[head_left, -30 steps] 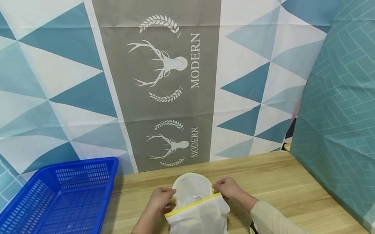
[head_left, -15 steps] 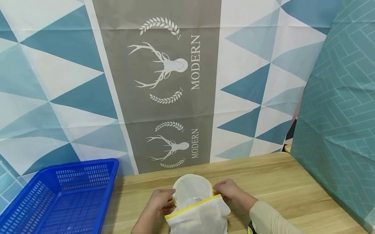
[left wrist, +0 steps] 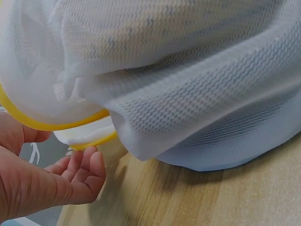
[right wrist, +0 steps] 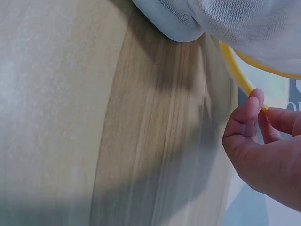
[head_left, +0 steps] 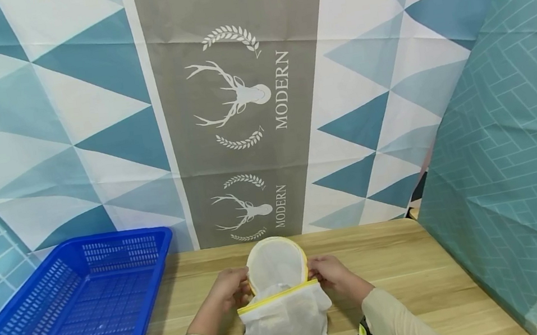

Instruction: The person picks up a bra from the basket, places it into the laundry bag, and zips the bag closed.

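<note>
A white mesh laundry bag (head_left: 286,323) with yellow trim stands in front of me, its zip-like yellow band across the front. Behind that band its round mesh end (head_left: 275,263) tilts up, edged in yellow. My left hand (head_left: 230,288) holds the left edge of this round end; in the left wrist view its curled fingertips (left wrist: 89,160) meet the yellow trim. On the opposite edge, my right hand (head_left: 332,272) pinches the trim between thumb and fingers (right wrist: 254,101). Pale, unclear shapes show through the mesh in the left wrist view.
A blue plastic basket (head_left: 158,278) with perforated walls is left of the bag. The wooden table (head_left: 390,276) runs beneath the bag, with a patterned cloth (head_left: 241,154) behind it and a teal cloth (head_left: 512,158) along the right side.
The round end of the bag has risen and tilted up, showing more of its yellow rim. Both hands stay at its sides, nearly in place.
</note>
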Available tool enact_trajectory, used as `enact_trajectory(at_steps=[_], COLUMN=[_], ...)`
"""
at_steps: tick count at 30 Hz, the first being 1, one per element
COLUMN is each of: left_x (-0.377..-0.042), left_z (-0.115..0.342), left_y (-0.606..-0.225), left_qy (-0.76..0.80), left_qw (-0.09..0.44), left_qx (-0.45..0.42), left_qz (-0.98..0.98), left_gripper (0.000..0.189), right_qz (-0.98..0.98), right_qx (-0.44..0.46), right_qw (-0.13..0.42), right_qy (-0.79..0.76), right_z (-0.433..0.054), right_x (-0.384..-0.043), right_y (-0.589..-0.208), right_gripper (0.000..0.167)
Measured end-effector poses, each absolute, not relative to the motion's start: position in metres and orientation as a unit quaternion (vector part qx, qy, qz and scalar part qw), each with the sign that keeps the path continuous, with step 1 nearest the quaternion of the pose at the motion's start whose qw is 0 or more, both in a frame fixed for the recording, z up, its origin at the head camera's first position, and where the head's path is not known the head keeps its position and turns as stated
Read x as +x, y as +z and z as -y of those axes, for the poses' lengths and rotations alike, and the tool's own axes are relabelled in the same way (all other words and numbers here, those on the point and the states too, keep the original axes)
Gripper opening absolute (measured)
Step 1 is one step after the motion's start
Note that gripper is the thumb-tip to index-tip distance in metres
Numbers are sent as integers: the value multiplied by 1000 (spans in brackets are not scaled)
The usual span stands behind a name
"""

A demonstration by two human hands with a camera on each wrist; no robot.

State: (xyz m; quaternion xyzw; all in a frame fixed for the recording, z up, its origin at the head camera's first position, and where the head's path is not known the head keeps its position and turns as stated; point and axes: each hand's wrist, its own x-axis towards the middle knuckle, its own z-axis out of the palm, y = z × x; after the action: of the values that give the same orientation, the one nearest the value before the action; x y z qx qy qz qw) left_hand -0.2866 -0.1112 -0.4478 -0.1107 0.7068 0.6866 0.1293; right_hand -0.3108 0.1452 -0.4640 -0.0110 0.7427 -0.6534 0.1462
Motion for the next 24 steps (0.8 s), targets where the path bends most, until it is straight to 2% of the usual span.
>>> enact_trajectory(at_steps=[3, 7, 24], left_x=[-287, -288, -282], left_z=[112, 113, 120], left_y=[-448, -449, -448], left_qy=[690, 692, 688], left_qw=[129, 126, 118], left_qx=[-104, -96, -86], left_qz=[-704, -704, -711], left_gripper=[39, 44, 48], right_qz=[-746, -755, -776], right_qx=[-32, -12, -35], right_qw=[137, 129, 113], right_qy=[-651, -643, -619], right_z=[-147, -146, -147], right_x=[-307, -306, -295], right_y=[-459, -453, -439], right_gripper=[35, 38, 34])
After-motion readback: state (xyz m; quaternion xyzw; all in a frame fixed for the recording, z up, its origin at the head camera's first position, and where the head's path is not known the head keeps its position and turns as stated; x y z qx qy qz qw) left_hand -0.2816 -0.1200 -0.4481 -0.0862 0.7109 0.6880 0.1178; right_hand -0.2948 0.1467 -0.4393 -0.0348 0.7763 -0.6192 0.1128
